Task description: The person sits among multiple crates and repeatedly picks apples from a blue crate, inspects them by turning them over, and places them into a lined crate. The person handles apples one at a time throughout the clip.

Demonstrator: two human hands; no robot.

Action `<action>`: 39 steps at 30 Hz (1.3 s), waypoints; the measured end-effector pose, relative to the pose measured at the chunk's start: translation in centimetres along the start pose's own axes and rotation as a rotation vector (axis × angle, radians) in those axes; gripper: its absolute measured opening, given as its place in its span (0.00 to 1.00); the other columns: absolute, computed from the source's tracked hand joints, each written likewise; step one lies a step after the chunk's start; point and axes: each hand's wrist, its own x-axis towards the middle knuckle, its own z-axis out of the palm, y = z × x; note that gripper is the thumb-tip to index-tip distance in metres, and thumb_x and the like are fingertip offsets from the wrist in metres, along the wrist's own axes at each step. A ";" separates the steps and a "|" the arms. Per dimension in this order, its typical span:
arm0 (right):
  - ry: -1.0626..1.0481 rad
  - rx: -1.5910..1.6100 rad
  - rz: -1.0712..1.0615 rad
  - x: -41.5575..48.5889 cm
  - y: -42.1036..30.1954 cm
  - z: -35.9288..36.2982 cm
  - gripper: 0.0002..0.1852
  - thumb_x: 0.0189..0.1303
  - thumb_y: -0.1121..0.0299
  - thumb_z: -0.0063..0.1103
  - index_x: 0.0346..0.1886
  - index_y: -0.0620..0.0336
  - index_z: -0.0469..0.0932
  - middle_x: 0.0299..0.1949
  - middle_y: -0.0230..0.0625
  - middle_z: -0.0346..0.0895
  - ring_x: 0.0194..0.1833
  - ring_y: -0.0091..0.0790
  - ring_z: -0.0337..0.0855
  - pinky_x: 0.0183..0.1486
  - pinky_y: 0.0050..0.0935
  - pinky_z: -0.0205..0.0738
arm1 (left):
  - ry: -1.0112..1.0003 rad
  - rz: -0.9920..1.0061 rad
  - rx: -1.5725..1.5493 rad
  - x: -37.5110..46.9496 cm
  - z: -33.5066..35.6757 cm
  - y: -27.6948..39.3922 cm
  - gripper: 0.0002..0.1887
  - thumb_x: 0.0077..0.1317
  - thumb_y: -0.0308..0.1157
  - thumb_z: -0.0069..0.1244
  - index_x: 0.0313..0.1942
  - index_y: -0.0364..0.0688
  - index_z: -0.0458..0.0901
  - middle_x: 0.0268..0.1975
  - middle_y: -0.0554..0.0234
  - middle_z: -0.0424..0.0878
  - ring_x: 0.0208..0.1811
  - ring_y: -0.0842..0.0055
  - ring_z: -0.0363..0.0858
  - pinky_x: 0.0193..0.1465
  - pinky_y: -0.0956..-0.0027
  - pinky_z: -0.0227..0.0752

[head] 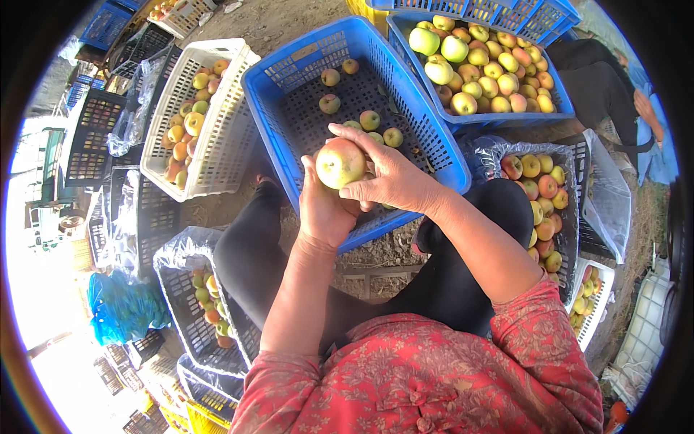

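Both of my hands hold one red-and-yellow apple (341, 164) above a large blue plastic crate (355, 241). My left hand (325, 211) cups it from the left and below, palm up. My right hand (387, 173) closes around its top and right side, with fingertips and thumb on the skin. Beneath them, the blue crate holds several loose apples, such as one at its far end (350, 66) and one near its middle (329, 103), and some leaves. The hands hide part of the crate's near end.
A white crate (217, 163) of apples stands left, a full blue crate (450, 120) at upper right. Plastic-lined black crates with apples flank my knees, one right (569, 217), one lower left (179, 320). A blue plastic bag (124, 306) lies farther left. Another person (596, 81) sits at right.
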 end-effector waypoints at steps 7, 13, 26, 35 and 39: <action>0.254 -0.489 -0.183 -1.6 0.1 0.8 0.51 0.48 0.64 0.80 0.76 0.57 0.59 0.65 0.47 0.70 0.64 0.45 0.74 0.69 0.41 0.66 | 0.414 0.702 1.166 -1.1 1.7 -0.3 0.37 0.77 0.62 0.35 0.68 0.37 0.67 0.65 0.51 0.71 0.64 0.68 0.71 0.67 0.61 0.66; 0.222 -0.655 -0.388 -2.6 0.4 1.6 0.40 0.48 0.70 0.73 0.65 0.64 0.64 0.57 0.52 0.70 0.56 0.55 0.74 0.61 0.46 0.71 | -0.091 0.720 1.479 0.1 3.9 0.3 0.25 0.76 0.40 0.47 0.68 0.38 0.71 0.67 0.40 0.70 0.67 0.52 0.72 0.73 0.58 0.63; 0.148 -0.257 -0.259 -3.1 -0.1 0.7 0.56 0.48 0.72 0.76 0.80 0.57 0.50 0.65 0.45 0.68 0.65 0.43 0.72 0.70 0.39 0.64 | -0.087 0.613 1.007 -1.3 3.6 -0.3 0.37 0.75 0.46 0.50 0.76 0.36 0.55 0.72 0.43 0.66 0.71 0.58 0.69 0.73 0.59 0.62; 0.069 0.865 0.346 -2.8 0.1 0.1 0.28 0.75 0.46 0.50 0.63 0.60 0.70 0.44 0.42 0.80 0.32 0.30 0.83 0.35 0.25 0.80 | -0.105 0.538 0.530 -0.3 1.9 -0.4 0.33 0.78 0.51 0.41 0.72 0.34 0.63 0.67 0.47 0.73 0.62 0.66 0.78 0.65 0.64 0.73; 0.150 0.670 0.357 -2.8 0.7 0.6 0.29 0.78 0.42 0.39 0.53 0.61 0.75 0.35 0.41 0.81 0.25 0.33 0.83 0.27 0.28 0.82 | -0.048 0.456 0.638 -0.9 1.8 -1.4 0.29 0.79 0.53 0.38 0.63 0.36 0.72 0.60 0.49 0.80 0.53 0.69 0.82 0.58 0.66 0.77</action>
